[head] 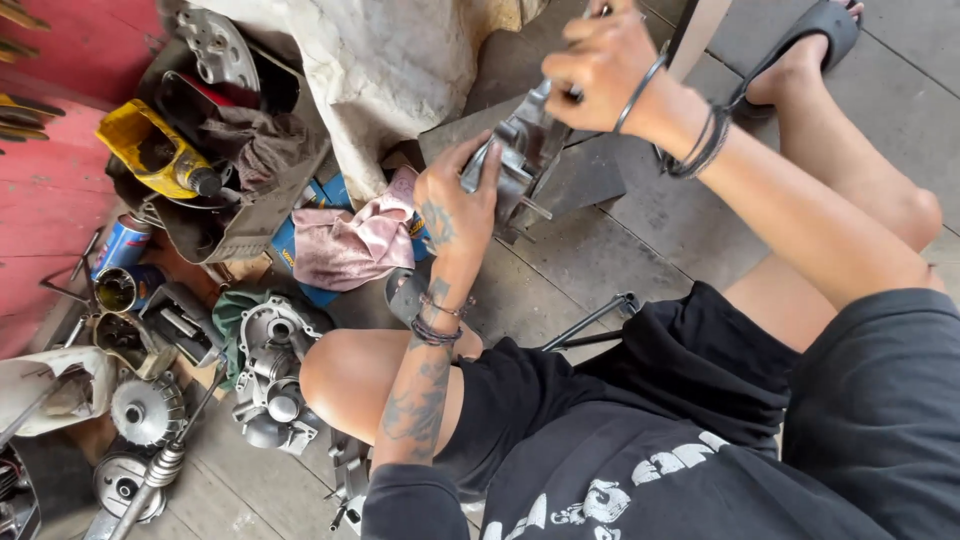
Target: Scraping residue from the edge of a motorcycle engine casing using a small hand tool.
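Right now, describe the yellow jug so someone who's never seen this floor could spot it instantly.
Start at the red wall on the left of the view, then look at the dark metal tray of rags and parts beside it. The yellow jug lies tilted on that heap, its black cap pointing down to the right. It is the only bright yellow thing among grey parts.

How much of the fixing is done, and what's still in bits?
Looks done: parts are already off and spread on the floor, like the grey engine casing and round pulley. In hand: the left hand grips a metal engine part while the right hand works at its top, tool mostly hidden. Left: those loose pieces lie apart, so plenty probably remains.
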